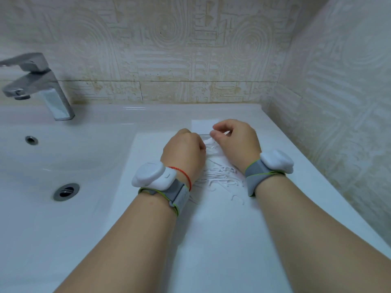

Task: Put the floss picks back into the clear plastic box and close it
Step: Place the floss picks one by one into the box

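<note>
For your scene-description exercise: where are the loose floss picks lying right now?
In the head view, the loose floss picks lie on the white counter right of the sink basin, just nearer the camera than the left hand and right hand.

The small clear plastic box is mostly hidden between the left hand and right hand; what the left one grips is unseen.

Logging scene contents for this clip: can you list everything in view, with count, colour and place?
floss picks: many, white, loose on counter
clear plastic box: one, transparent, beyond the picks
basin: one, white, left, with drain and overflow hole
counter: one, white, right of basin
faucet: one, chrome, upper left
wall tiles: many, beige, behind and right
wrist devices: two, white, on grey straps
left hand, right hand: curled at the box, grip unclear
</note>
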Demonstrator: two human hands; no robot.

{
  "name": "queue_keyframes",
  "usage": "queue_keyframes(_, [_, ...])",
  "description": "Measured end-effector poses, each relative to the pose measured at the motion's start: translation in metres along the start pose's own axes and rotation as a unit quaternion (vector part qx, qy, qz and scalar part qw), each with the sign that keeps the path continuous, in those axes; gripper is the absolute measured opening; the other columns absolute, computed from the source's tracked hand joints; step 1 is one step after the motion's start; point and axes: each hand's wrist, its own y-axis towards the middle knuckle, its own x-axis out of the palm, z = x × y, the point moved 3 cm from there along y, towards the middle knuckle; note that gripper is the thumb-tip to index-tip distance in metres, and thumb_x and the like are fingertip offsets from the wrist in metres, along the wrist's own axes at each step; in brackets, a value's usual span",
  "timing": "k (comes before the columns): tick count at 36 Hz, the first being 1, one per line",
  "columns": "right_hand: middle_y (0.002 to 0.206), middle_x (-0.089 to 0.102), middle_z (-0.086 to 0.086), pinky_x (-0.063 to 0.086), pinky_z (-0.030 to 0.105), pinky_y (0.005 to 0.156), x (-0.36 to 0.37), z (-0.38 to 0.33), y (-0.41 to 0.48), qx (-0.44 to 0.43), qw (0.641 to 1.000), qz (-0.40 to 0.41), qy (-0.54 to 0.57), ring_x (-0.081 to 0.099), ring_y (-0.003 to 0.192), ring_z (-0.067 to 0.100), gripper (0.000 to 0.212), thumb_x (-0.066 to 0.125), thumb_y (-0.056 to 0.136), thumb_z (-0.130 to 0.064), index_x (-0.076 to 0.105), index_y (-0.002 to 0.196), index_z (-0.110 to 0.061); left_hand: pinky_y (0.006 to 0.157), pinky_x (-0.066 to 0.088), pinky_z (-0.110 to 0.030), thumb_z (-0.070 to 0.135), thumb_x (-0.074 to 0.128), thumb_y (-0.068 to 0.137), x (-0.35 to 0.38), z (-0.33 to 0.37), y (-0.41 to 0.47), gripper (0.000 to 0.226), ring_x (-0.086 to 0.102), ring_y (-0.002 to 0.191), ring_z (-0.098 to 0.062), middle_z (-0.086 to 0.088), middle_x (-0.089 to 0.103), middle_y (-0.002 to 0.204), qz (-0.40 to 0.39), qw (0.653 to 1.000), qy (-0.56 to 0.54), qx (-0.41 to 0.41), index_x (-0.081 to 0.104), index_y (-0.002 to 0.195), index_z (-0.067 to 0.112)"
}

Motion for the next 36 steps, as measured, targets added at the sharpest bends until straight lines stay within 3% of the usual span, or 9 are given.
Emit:
queue_keyframes(4, [0.078, 0.062, -0.015, 0.037, 0.018, 0.071, -0.011, 0.003, 0.003, 0.013, 0.998, 0.021, -0.053, 0.056, 0.079, 0.008, 0.008, 0.065, 0.084, -0.027, 0.073, 0.083, -0.026, 0.079, 0.048, -0.033, 0.015, 0.056, 0.087, -0.001, -0.001, 0.0, 0.017, 0.058, 0.093, -0.027, -0.005, 0.057, 0.103, 0.003, 1.0, -0.009, -0.004, 0.072, 0.088, 0.019])
queue_keyframes(7, [0.072, 0.059, -0.015, 0.046, 0.025, 0.077, -0.008, 0.004, 0.001, 0.035, 0.995, -0.04, -0.087, 0.059, 0.09, 0.016, 0.01, 0.065, 0.08, -0.03, 0.067, 0.071, -0.029, 0.078, 0.047, -0.032, 0.015, 0.056, 0.087, -0.002, -0.002, 0.001, 0.016, 0.057, 0.093, -0.026, -0.005, 0.057, 0.104, 0.006, 1.0, -0.013, -0.014, 0.072, 0.088, 0.019])
queue_keyframes(10, [0.082, 0.067, -0.009, 0.051, 0.033, 0.084, -0.003, 0.002, -0.003, 0.048, 0.99, -0.076, -0.107, 0.059, 0.099, 0.021, 0.011, 0.064, 0.077, -0.032, 0.068, 0.069, -0.028, 0.08, 0.048, -0.033, 0.016, 0.057, 0.087, -0.002, -0.002, 0.001, 0.016, 0.058, 0.095, -0.026, -0.005, 0.057, 0.105, 0.008, 1.0, -0.014, -0.017, 0.072, 0.089, 0.019])
queue_keyframes(13, [0.087, 0.061, -0.007, 0.049, 0.032, 0.082, -0.007, 0.0, -0.001, 0.05, 0.994, -0.05, -0.079, 0.057, 0.096, 0.019, 0.004, 0.065, 0.075, -0.033, 0.068, 0.072, -0.03, 0.081, 0.048, -0.033, 0.016, 0.056, 0.087, -0.002, -0.002, 0.001, 0.016, 0.058, 0.095, -0.026, -0.005, 0.058, 0.106, 0.007, 1.0, -0.015, -0.015, 0.072, 0.09, 0.019])
queue_keyframes(17, [0.077, 0.063, -0.008, 0.049, 0.028, 0.073, -0.005, 0.002, -0.002, 0.065, 0.993, -0.08, -0.054, 0.06, 0.089, 0.018, 0.005, 0.07, 0.071, -0.031, 0.069, 0.067, -0.029, 0.079, 0.047, -0.031, 0.017, 0.057, 0.087, -0.002, -0.001, 0.001, 0.016, 0.058, 0.094, -0.025, -0.004, 0.058, 0.105, 0.004, 1.0, -0.016, -0.01, 0.072, 0.09, 0.02])
queue_keyframes(23, [0.085, 0.064, -0.004, 0.052, 0.035, 0.079, -0.011, 0.004, 0.002, 0.077, 0.994, -0.021, -0.073, 0.06, 0.093, 0.022, 0.009, 0.068, 0.072, -0.029, 0.065, 0.063, -0.03, 0.077, 0.044, -0.029, 0.017, 0.057, 0.087, -0.001, -0.001, 0.0, 0.016, 0.058, 0.093, -0.025, -0.004, 0.057, 0.103, -0.001, 1.0, -0.014, -0.002, 0.072, 0.088, 0.02])
queue_keyframes(29, [0.087, 0.068, -0.004, 0.051, 0.035, 0.085, -0.003, 0.001, -0.002, 0.067, 0.992, -0.069, -0.085, 0.059, 0.098, 0.022, 0.011, 0.066, 0.074, -0.035, 0.068, 0.064, -0.029, 0.079, 0.045, -0.029, 0.018, 0.057, 0.088, 0.001, -0.002, 0.002, 0.016, 0.058, 0.094, -0.025, -0.004, 0.058, 0.104, 0.005, 1.0, -0.014, -0.002, 0.072, 0.09, 0.021])
queue_keyframes(33, [0.083, 0.069, -0.006, 0.05, 0.03, 0.077, -0.013, 0.001, 0.001, 0.067, 0.995, 0.0, -0.068, 0.062, 0.089, 0.02, 0.011, 0.064, 0.079, -0.032, 0.067, 0.07, -0.026, 0.075, 0.041, -0.026, 0.018, 0.058, 0.087, 0.002, -0.004, 0.004, 0.016, 0.058, 0.095, -0.024, -0.002, 0.058, 0.105, 0.009, 1.0, -0.014, -0.004, 0.073, 0.091, 0.022])
queue_keyframes(36, [0.078, 0.066, -0.01, 0.041, 0.024, 0.07, -0.014, 0.003, 0.0, 0.084, 0.994, -0.001, -0.069, 0.061, 0.085, 0.018, 0.014, 0.062, 0.081, -0.031, 0.065, 0.069, -0.024, 0.074, 0.039, -0.026, 0.02, 0.058, 0.088, 0.004, -0.005, 0.005, 0.015, 0.058, 0.095, -0.023, 0.0, 0.059, 0.106, 0.01, 1.0, -0.013, -0.005, 0.072, 0.093, 0.024])
